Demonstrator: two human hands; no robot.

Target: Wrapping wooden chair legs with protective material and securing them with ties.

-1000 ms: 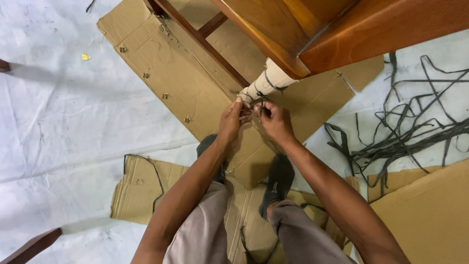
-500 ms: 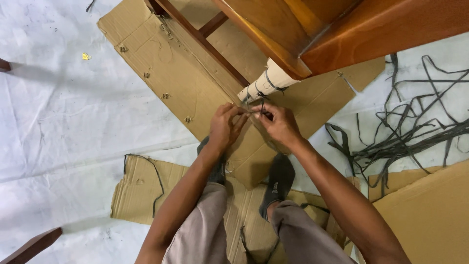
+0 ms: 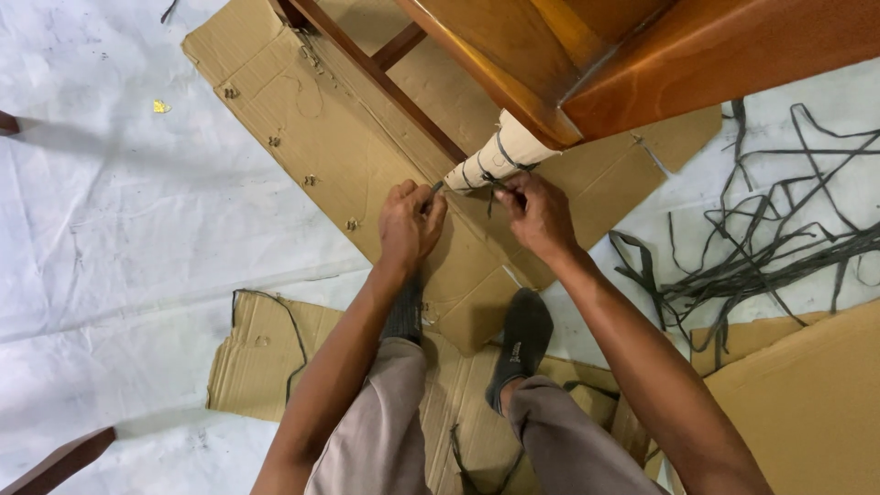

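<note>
- Nearest the camera, the person's knees and two dark-socked feet (image 3: 522,344) rested on a flattened cardboard sheet (image 3: 275,353) with curled edges.
- Just beyond, the left hand (image 3: 410,223) was curled almost shut, thumb and forefinger pinching one end of a dark strap (image 3: 492,180); the right hand (image 3: 539,215) was likewise closed, fingertips pinched on the strap's other end at the wrapping.
- Between the hands lay the lower end of the wrapped furniture leg (image 3: 495,158) — its long axis ran diagonally, from the wooden frame at upper right down to its foot at lower left, which pointed towards the left hand.
- The leg was sheathed in pale cardboard, bound by a few dark strap turns; the foot end sat just above a larger cardboard sheet (image 3: 302,119) dotted with staples.
- Left of the hands the white floor covering (image 3: 110,229) lay open; to the right a tangle of loose dark straps (image 3: 779,238) crowded the floor, near another cardboard piece (image 3: 807,394).
- Farthest, the polished brown wooden furniture (image 3: 660,46) overhung the leg, with a slim rail (image 3: 367,69) running to upper left.
</note>
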